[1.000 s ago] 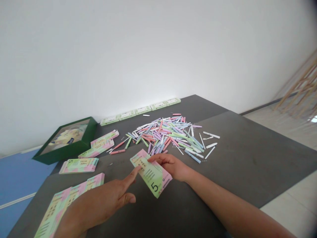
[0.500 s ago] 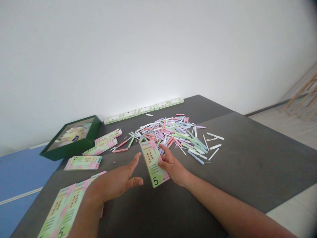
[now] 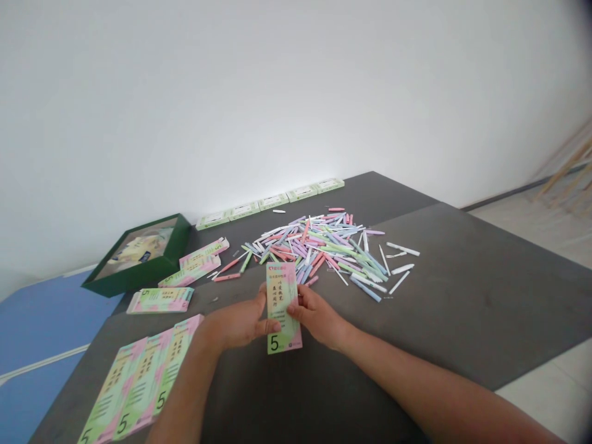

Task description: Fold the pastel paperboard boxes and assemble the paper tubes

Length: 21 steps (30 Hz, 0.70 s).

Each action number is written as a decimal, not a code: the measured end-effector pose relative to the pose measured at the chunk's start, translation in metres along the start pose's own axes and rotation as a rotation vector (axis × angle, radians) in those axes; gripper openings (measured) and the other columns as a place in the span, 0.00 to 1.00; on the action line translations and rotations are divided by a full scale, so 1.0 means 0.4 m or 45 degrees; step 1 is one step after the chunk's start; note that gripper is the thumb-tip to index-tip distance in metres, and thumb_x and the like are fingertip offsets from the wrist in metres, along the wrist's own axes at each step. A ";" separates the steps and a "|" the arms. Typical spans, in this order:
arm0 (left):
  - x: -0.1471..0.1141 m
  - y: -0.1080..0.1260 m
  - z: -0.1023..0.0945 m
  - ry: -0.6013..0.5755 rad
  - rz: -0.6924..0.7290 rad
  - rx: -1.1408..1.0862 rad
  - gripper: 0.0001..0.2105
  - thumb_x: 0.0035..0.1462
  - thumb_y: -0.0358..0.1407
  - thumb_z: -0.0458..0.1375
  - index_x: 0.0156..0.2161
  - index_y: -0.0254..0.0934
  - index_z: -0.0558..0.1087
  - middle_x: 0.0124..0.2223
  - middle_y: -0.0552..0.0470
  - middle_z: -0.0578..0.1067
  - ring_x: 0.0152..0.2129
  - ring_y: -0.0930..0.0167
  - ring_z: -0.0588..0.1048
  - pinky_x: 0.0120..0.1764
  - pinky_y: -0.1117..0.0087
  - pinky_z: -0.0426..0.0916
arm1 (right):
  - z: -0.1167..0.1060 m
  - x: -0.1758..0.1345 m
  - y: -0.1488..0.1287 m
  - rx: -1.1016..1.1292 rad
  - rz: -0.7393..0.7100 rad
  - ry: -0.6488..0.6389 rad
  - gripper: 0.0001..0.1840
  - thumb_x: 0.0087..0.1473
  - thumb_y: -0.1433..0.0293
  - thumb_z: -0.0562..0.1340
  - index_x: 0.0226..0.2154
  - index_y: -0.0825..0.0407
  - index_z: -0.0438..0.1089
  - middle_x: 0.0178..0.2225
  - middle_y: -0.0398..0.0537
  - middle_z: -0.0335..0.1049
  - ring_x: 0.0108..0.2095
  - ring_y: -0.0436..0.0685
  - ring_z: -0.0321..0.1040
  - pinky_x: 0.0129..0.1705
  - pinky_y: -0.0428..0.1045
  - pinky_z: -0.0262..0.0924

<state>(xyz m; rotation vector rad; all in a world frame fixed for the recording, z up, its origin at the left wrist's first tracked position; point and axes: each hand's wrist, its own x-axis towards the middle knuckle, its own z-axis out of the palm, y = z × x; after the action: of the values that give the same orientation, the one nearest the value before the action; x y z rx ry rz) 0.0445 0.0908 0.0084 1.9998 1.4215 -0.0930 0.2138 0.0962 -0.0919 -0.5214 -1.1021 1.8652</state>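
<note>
Between my two hands is a flat green-and-pink pen box (image 3: 283,280) printed with a large 5, its printed face toward me. My left hand (image 3: 247,320) grips its left edge, thumb across the front. On the opposite edge my right hand (image 3: 317,314) pinches it with the thumb in front; the fingers behind the box are hidden. Just beyond lies a heap of pens (image 3: 319,246) in pink, green, blue, purple and white. Left of my left forearm, three matching pen boxes (image 3: 143,382) lie side by side.
A dark green box (image 3: 139,271) with plastic packaging inside stands at the left. Near it lie more cartons (image 3: 161,300). Several pale green boxes (image 3: 272,201) line the wall. Loose white pens (image 3: 402,248) lie right of the heap. The dark table (image 3: 462,296) meets a blue surface (image 3: 41,327) at left.
My left hand, open and apart from the pen box before, has closed on its left edge. The box has turned more upright and shifted slightly left. My right hand keeps hold.
</note>
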 end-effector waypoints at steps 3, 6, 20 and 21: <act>0.002 0.017 0.009 -0.075 -0.067 0.065 0.42 0.52 0.54 0.52 0.63 0.29 0.41 0.53 0.37 0.69 0.44 0.57 0.72 0.43 0.64 0.64 | 0.000 -0.001 -0.005 0.021 0.021 0.041 0.17 0.46 0.68 0.63 0.40 0.53 0.61 0.35 0.46 0.71 0.33 0.53 0.69 0.37 0.50 0.63; -0.007 0.022 0.022 -0.094 -0.104 0.079 0.43 0.53 0.53 0.52 0.63 0.25 0.40 0.53 0.33 0.69 0.43 0.54 0.72 0.41 0.62 0.65 | 0.000 -0.003 -0.008 0.074 0.050 0.036 0.18 0.46 0.68 0.63 0.40 0.53 0.62 0.36 0.46 0.71 0.33 0.54 0.69 0.37 0.50 0.64; -0.196 -0.049 0.074 -0.196 -0.183 0.115 0.43 0.53 0.58 0.47 0.65 0.29 0.42 0.56 0.36 0.67 0.48 0.56 0.70 0.45 0.65 0.63 | 0.056 0.021 0.073 -0.520 0.248 0.188 0.17 0.52 0.71 0.55 0.46 0.55 0.59 0.41 0.52 0.71 0.37 0.56 0.71 0.39 0.52 0.65; -0.215 -0.057 0.076 -0.194 -0.208 0.122 0.43 0.54 0.58 0.47 0.65 0.30 0.42 0.56 0.36 0.67 0.49 0.56 0.69 0.45 0.65 0.62 | 0.072 0.028 0.082 -0.706 0.253 0.167 0.18 0.52 0.71 0.54 0.47 0.56 0.58 0.42 0.54 0.70 0.39 0.56 0.70 0.39 0.51 0.65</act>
<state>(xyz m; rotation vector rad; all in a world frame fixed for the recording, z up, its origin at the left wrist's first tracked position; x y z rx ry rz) -0.0003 0.0083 0.0104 1.9047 1.5038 -0.3839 0.1719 0.0846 -0.1041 -1.0856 -1.5250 1.6453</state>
